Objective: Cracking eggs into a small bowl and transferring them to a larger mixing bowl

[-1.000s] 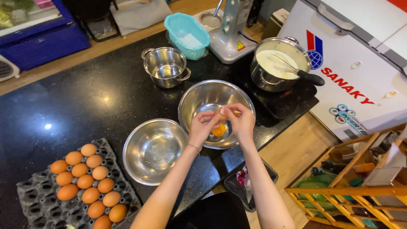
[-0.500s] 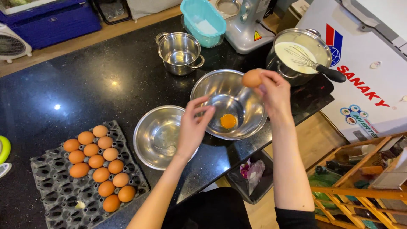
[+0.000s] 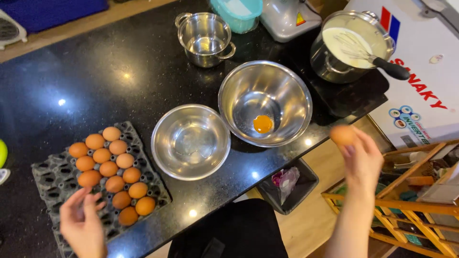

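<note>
My right hand (image 3: 362,157) holds a brown eggshell (image 3: 342,135) out past the counter's right edge, above the floor. My left hand (image 3: 83,222) hovers open over the near end of the grey egg tray (image 3: 50,179), close to the brown eggs (image 3: 111,168) in it. A large steel bowl (image 3: 287,91) holds one yolk (image 3: 263,124). Beside it on the left a smaller steel bowl (image 3: 165,148) holds clear egg white.
A small steel pot (image 3: 204,38), a teal basket (image 3: 237,12) and a mixer base (image 3: 289,16) stand at the back of the black counter (image 3: 95,91). A pot of cream with a whisk (image 3: 351,48) sits at right. A black bin (image 3: 287,186) lies below; wooden rack (image 3: 411,210) at right.
My right hand carried the shell from above the large bowl out to the right, off the counter. My left hand swung from between the bowls down to the egg tray.
</note>
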